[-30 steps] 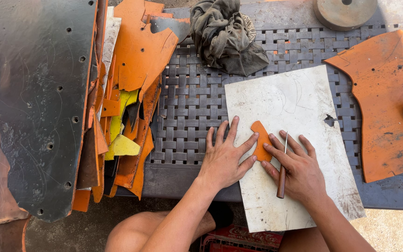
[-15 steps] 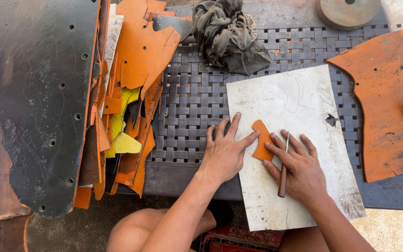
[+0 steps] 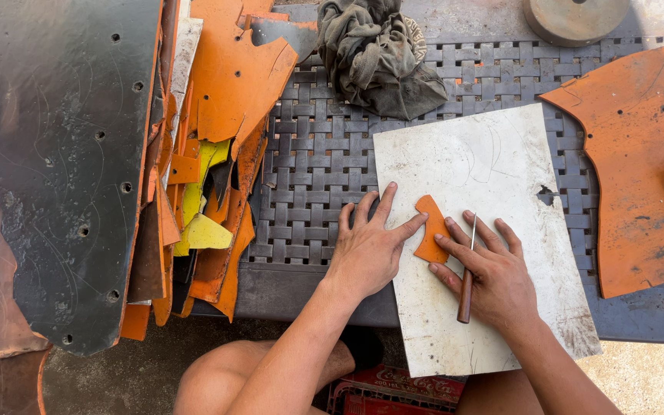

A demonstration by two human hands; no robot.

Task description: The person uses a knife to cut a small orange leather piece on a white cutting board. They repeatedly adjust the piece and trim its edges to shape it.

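Left hand [image 3: 366, 250] spread flat, fingers pinning small orange piece [image 3: 430, 238] on white cutting board [image 3: 493, 177]. Right hand [image 3: 493, 273] grips wooden-handled blade [image 3: 466, 280], fingertips pressing piece.

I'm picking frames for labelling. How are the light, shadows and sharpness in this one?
Head view: hard sunlight, sharp throughout, no motion blur. The white board is bright but not blown out. The left hand and right hand cast short dark shadows beside the orange piece. Sheen on the dark sheet at left.
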